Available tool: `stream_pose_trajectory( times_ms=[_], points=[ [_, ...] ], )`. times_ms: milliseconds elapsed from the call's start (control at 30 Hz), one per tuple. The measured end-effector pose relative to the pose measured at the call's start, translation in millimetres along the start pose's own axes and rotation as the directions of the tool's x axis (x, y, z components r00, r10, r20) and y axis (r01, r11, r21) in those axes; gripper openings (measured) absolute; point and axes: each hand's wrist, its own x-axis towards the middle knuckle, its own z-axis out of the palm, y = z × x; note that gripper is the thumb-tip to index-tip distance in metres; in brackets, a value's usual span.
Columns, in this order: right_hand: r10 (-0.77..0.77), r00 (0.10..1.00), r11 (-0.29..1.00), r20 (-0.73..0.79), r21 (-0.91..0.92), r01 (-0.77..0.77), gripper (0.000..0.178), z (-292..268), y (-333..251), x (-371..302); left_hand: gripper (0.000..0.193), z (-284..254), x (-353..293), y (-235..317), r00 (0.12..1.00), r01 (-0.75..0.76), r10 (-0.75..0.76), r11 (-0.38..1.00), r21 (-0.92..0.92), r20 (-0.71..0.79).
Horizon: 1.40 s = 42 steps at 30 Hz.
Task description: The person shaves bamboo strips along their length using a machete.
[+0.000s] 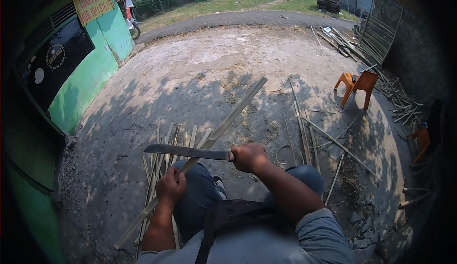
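Observation:
My left hand (171, 186) is wrapped round a long bamboo strip (234, 115), which slants from the lower left up to the far right across my left knee. In my right hand (248, 158) is the handle of a machete (190, 152). Its long dark blade points left and lies across the strip, just beyond my left hand; whether the edge bites into the bamboo I cannot tell. Beneath and left of my left arm, several more split bamboo strips (148, 188) lie in a loose bundle beside my leg.
More bamboo strips (301, 126) and thin curled shavings lie on the concrete ground right of centre. An orange plastic chair (358, 86) stands at the right, near bamboo piles (340, 43) along the wall. A green building (88, 85) flanks the left; a road (204, 23) crosses beyond.

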Motion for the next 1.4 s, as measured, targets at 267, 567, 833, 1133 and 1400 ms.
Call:
stream_pose_trajectory(
  times_ms=[267,567,833,1133,1400],
  points=[
    [0.27,0.943,0.908,-0.195,0.378,-0.182,0.02,7,70,22,0.028,-2,2,11,0.998,-0.054,0.053,0.999,0.004,0.015],
    [-0.13,0.99,0.99,-0.052,0.058,0.133,0.02,9,13,3,0.027,3,1,7,0.999,-0.016,0.018,0.999,0.051,-0.034],
    [0.178,0.953,0.94,-0.245,0.327,-0.092,0.022,19,65,33,0.028,5,0,4,0.999,0.016,-0.017,1.0,-0.022,-0.05],
    [-0.041,0.999,0.987,-0.007,0.157,0.042,0.021,6,33,8,0.027,4,-1,11,0.999,-0.013,0.016,0.998,0.068,-0.05],
    [0.128,0.979,0.957,-0.16,0.28,-0.08,0.021,4,64,21,0.028,3,-3,3,0.999,-0.019,0.018,1.0,-0.001,-0.03]
  ],
)
